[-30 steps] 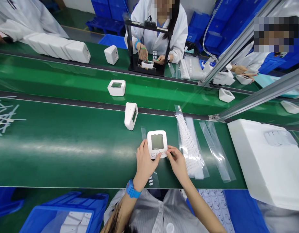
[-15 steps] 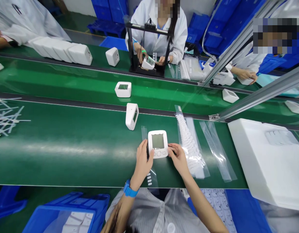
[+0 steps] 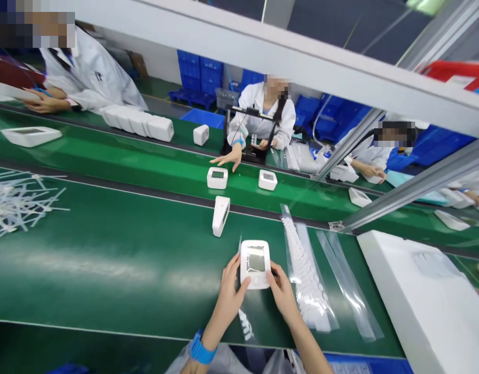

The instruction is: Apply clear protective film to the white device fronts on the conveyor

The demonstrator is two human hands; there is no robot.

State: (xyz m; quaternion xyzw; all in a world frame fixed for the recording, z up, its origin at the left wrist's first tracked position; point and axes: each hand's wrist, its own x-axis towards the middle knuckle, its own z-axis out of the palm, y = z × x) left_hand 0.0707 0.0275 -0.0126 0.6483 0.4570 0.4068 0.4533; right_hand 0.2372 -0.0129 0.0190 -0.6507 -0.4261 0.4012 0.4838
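Note:
A white device (image 3: 255,264) with a grey screen and buttons is held upright between both hands over the green bench. My left hand (image 3: 228,291) grips its left edge, thumb on the lower front. My right hand (image 3: 283,292) holds its right edge, thumb near the lower right corner. Beneath and beside the hands, a clear strip with white pieces (image 3: 245,326) lies on the bench. Another white device (image 3: 221,216) stands on its side just beyond my left hand.
Plastic sheets with white round pieces (image 3: 304,270) and clear strips (image 3: 350,285) lie to the right, before a white foam box (image 3: 426,301). White sticks (image 3: 21,202) are piled left. Beyond runs a green conveyor (image 3: 165,166) with devices; a co-worker's hand (image 3: 232,157) reaches over it.
The view has tilted upward. My right hand now grips the device's edge more fully. Across the bench, a co-worker's hand has reached out over the conveyor, where another device now sits.

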